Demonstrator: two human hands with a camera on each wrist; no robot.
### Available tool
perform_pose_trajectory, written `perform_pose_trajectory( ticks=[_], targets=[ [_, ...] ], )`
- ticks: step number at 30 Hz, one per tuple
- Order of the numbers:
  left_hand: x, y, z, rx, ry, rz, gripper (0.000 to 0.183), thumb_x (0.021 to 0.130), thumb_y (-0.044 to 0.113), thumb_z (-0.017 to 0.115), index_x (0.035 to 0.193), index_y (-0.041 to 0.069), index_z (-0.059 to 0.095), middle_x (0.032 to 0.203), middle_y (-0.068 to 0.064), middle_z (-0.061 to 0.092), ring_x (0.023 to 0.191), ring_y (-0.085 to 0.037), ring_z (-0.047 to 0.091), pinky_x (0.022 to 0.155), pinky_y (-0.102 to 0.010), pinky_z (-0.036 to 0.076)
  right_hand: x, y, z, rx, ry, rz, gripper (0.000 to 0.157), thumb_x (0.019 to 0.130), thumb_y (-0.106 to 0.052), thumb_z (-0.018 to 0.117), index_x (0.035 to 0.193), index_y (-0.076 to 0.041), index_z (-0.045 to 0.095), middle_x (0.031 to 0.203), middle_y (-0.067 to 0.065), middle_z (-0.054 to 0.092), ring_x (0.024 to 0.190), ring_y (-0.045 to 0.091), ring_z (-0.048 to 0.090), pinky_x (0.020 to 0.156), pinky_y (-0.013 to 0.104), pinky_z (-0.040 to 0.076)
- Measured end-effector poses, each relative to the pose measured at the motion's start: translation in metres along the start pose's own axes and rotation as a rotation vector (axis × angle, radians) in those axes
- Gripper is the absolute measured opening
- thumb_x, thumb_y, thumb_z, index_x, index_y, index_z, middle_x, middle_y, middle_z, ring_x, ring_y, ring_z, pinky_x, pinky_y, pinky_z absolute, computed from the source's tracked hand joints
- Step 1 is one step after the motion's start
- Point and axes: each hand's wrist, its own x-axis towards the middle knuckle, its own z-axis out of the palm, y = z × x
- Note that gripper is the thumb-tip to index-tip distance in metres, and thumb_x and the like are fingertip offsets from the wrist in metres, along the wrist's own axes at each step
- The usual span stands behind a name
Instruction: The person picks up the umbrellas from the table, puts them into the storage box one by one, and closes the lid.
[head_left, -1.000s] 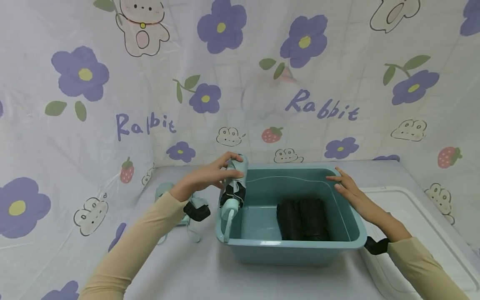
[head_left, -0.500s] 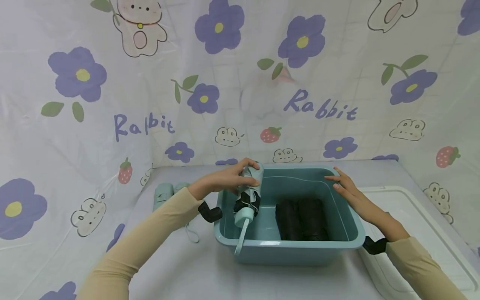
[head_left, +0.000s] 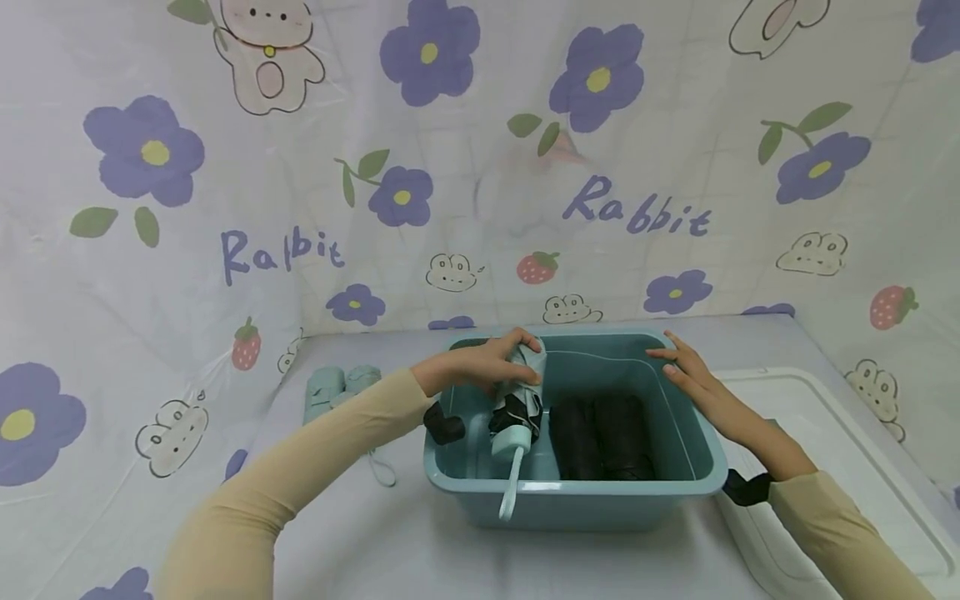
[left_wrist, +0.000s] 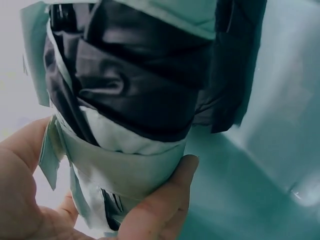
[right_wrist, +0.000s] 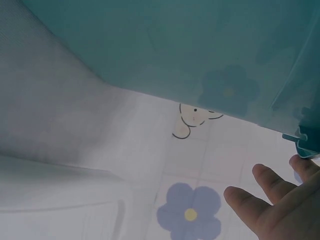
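Note:
My left hand (head_left: 498, 362) grips a folded umbrella (head_left: 516, 417) in pale green and black, above the left part of a blue-green plastic bin (head_left: 600, 492). The umbrella's handle and wrist strap point toward me, and the strap hangs near the front rim. In the left wrist view the thumb and fingers wrap the umbrella's pale green band (left_wrist: 130, 172). Inside the bin, two black rolled bundles (head_left: 602, 437) lie side by side. My right hand (head_left: 697, 383) rests at the bin's right rim with its fingers spread; in the right wrist view, fingertips (right_wrist: 300, 165) are by the rim's corner.
Left of the bin, pale green rolled items (head_left: 326, 390) lie on the table, partly behind my left sleeve, with a loop of cord (head_left: 384, 471). A white lid (head_left: 832, 467) lies to the right, under my right forearm. A printed curtain (head_left: 480, 167) hangs behind.
My left hand has carried the umbrella rightward from the bin's left edge to over its inside, nearer the black bundles. The right hand has stayed at the rim.

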Motion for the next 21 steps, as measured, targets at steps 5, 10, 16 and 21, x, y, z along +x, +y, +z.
perform_pose_trajectory(
  ticks=[5,10,16,21],
  targets=[
    [0.008,0.000,0.009,0.061,0.014,-0.038,0.048,0.083,0.028,0.058,0.122,0.021,0.030,0.125,-0.017,0.016,0.098,-0.028,0.040,0.064,-0.041,0.050,0.000,-0.001,-0.001,0.007,-0.010,-0.007,0.042,0.096,-0.025,0.029,0.134,-0.008,0.030,0.146,0.007,-0.009,0.130,0.039,-0.009,0.085,0.072,0.006],
    [0.012,0.000,0.019,0.074,-0.021,-0.061,0.048,0.084,0.027,0.057,0.122,0.021,0.029,0.126,-0.017,0.014,0.098,-0.026,0.037,0.063,-0.036,0.049,-0.001,-0.001,-0.001,0.006,-0.003,0.008,0.041,0.096,-0.024,0.029,0.134,-0.009,0.031,0.146,0.006,-0.008,0.130,0.038,-0.008,0.086,0.071,0.006],
    [0.024,-0.005,0.028,0.072,-0.014,-0.098,0.047,0.083,0.026,0.058,0.120,0.022,0.030,0.135,-0.018,0.001,0.109,-0.031,0.026,0.063,-0.038,0.050,0.000,-0.001,-0.002,0.007,0.005,0.005,0.041,0.096,-0.025,0.029,0.134,-0.009,0.031,0.146,0.006,-0.008,0.130,0.040,-0.006,0.085,0.072,0.007],
    [0.036,-0.014,0.037,0.097,-0.004,-0.136,0.045,0.083,0.027,0.059,0.117,0.020,0.030,0.133,-0.021,0.003,0.103,-0.031,0.031,0.061,-0.039,0.049,0.000,-0.002,-0.001,0.023,-0.009,0.001,0.042,0.096,-0.024,0.029,0.135,-0.008,0.030,0.146,0.007,-0.009,0.130,0.039,-0.008,0.085,0.072,0.006]
  ],
)
